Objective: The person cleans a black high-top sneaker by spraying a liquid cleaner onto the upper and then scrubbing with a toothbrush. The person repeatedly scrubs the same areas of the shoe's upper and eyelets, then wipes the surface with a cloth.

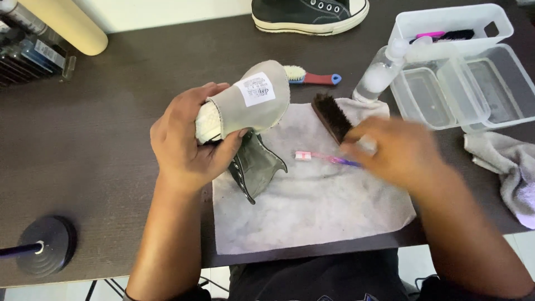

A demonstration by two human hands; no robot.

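Observation:
My left hand grips a dark canvas shoe by its toe, heel down on a white cloth. The shoe's grey tongue, with a white label, is folded up over my fingers. My right hand, blurred by motion, is closed on the handle of a dark-bristled brush just right of the shoe. A pink and purple toothbrush lies on the cloth between the shoe and my right hand.
A second black shoe stands at the table's far edge. A small red-handled brush, a clear spray bottle, clear plastic containers, a white basket and a grey rag lie to the right. A round black stand base sits front left.

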